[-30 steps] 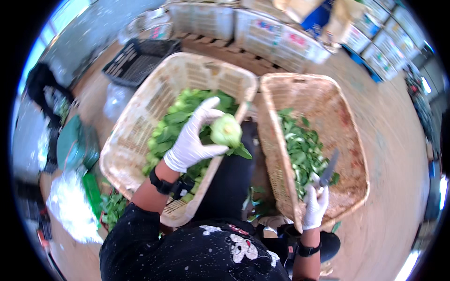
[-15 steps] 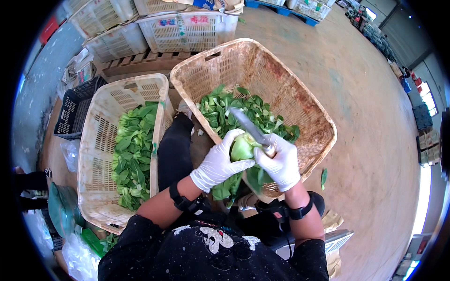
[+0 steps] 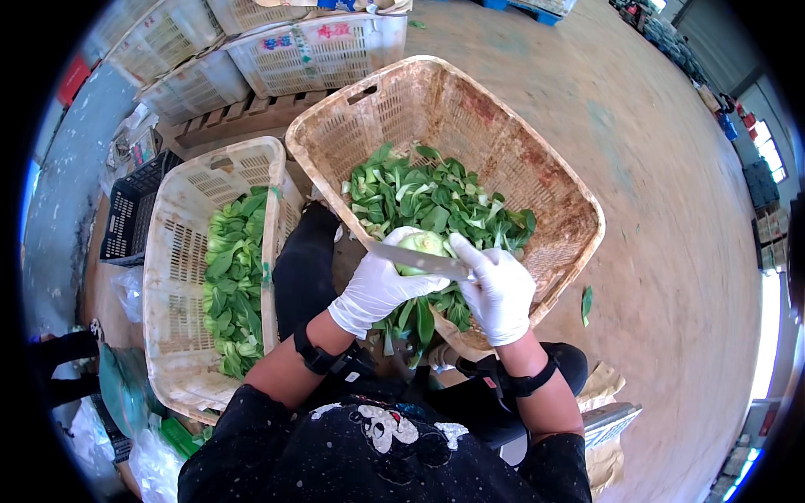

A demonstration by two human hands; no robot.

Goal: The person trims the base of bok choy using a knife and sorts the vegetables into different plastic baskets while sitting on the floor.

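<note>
My white-gloved left hand is closed around a head of bok choy, its pale base facing up and its leaves hanging below. In my gloved right hand is a knife, its blade pointing left across the near side of the base; the handle is mostly hidden by the fingers. The right thumb is by the base. Both hands are over the near edge of a large stained plastic crate, which holds loose green leaves. To the left, a second crate contains several bok choy heads.
Stacked white crates stand on a wooden pallet at the far left. A black crate sits beyond the left crate. One fallen leaf lies on the floor at right, and a flat white crate is near my right elbow.
The knife blade has swung from pointing away to lying leftward across the bok choy. The bok choy's base has turned more upward, and the view has shifted slightly.
</note>
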